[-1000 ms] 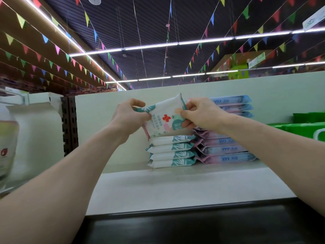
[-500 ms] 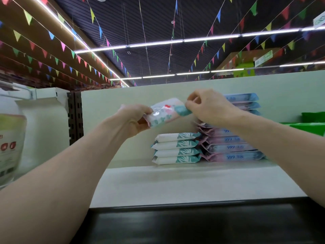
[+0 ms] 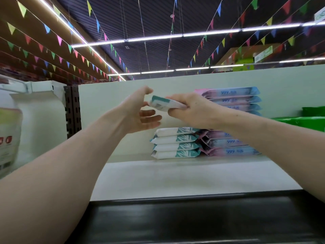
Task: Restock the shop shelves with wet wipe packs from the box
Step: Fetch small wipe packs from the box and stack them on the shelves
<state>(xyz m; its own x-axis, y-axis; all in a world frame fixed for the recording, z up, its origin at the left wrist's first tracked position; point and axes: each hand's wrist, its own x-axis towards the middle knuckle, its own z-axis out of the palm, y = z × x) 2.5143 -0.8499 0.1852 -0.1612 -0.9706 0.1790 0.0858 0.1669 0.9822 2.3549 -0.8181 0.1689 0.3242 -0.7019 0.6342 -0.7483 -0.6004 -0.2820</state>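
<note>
My right hand (image 3: 191,111) grips a white and teal wet wipe pack (image 3: 163,103), held flat above a stack of several matching white and teal packs (image 3: 175,143) on the top shelf (image 3: 175,175). My left hand (image 3: 140,111) is open just left of the pack, its fingers spread and off it. A taller stack of pink and blue packs (image 3: 230,120) stands right of the white stack, partly hidden by my right forearm. The box is out of sight.
The shelf's pale back panel (image 3: 112,110) rises behind the stacks. Green packs (image 3: 306,120) lie at the far right. A white bagged product (image 3: 8,140) hangs at the left beside a dark slotted upright (image 3: 72,110). A dark ledge (image 3: 184,219) runs along the front.
The pack has turned from facing me to lying flat. My left hand has let go of it and opened; my right hand alone holds it now, above the white stack.
</note>
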